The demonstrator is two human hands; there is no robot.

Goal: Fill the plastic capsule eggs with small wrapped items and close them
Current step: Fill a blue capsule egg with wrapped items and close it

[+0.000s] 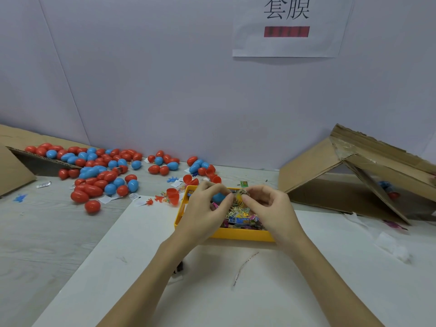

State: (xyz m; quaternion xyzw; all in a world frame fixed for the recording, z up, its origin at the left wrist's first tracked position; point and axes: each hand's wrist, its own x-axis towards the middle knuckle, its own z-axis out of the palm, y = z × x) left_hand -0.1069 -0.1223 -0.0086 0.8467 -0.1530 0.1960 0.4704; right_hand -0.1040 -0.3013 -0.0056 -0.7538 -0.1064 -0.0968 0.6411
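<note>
Head cam view: both hands are up over the yellow tray (pixel 243 235) of little wrapped packets (pixel 243 214), with the left hand (pixel 205 208) curled around a blue egg half (pixel 218 197) and the right hand (pixel 266 206) pinching 1 gold wrapped item (pixel 240 194) just beside that half, right between the 2 hands. The big scatter of closed red and blue eggs (pixel 99 175) sits well off to the left, spilling out of a cardboard box (pixel 14 171). A few open red halves (pixel 173 195) lie just left of the tray, and another cardboard box (pixel 342 175) sits tipped over on the right.

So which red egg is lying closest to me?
The lone red egg at the pile's near edge, left of the yellow tray. All the other red eggs lie farther back.
</note>
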